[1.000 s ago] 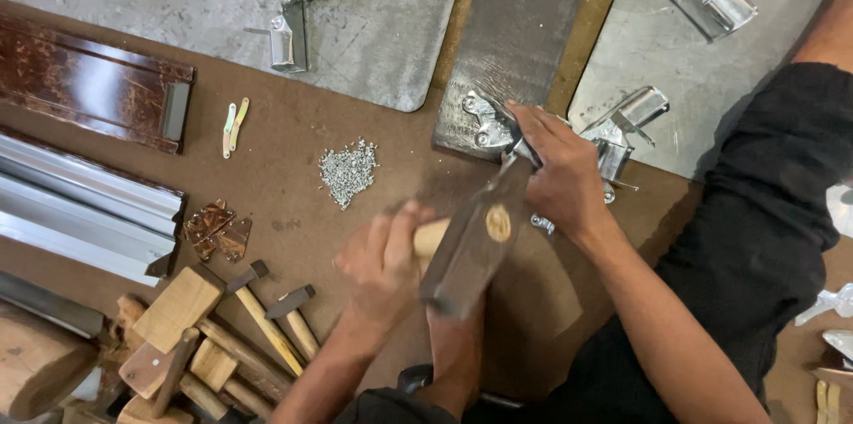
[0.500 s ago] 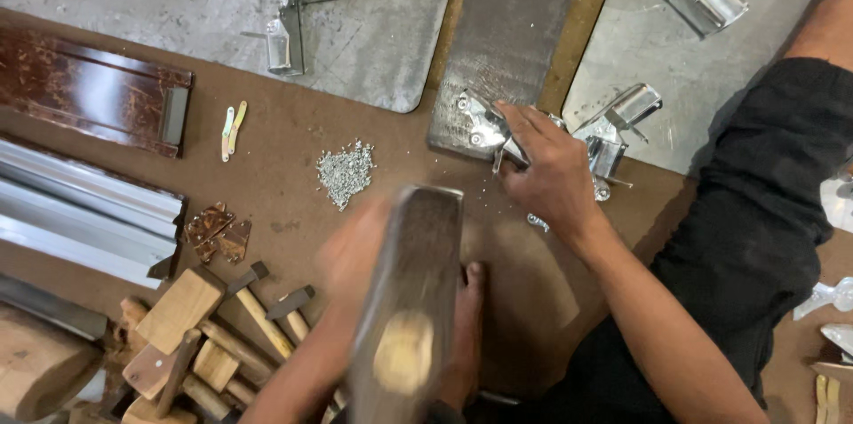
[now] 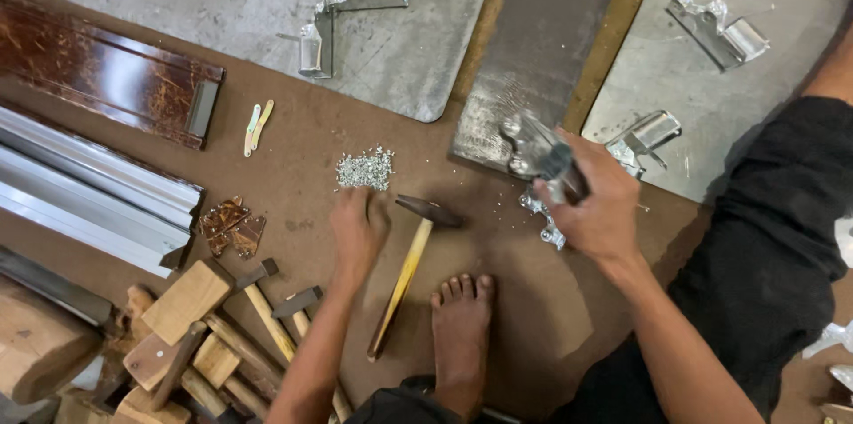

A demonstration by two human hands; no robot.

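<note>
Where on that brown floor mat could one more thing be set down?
Bare mat lies between the hammer and the silver profiles, and right of the foot. It is crowded at the wood offcuts and around the right hand.

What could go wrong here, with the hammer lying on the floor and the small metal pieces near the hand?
The bare foot rests close beside the hammer, so the head could hurt the toes. The left hand reaches into the pile of small metal pieces; sharp bits might prick fingers. The metal bracket in the right hand may slip.

Left hand (image 3: pixel 358 227) reaches forward, fingers curled down; right hand (image 3: pixel 597 202) is raised, fingers clenched.
</note>
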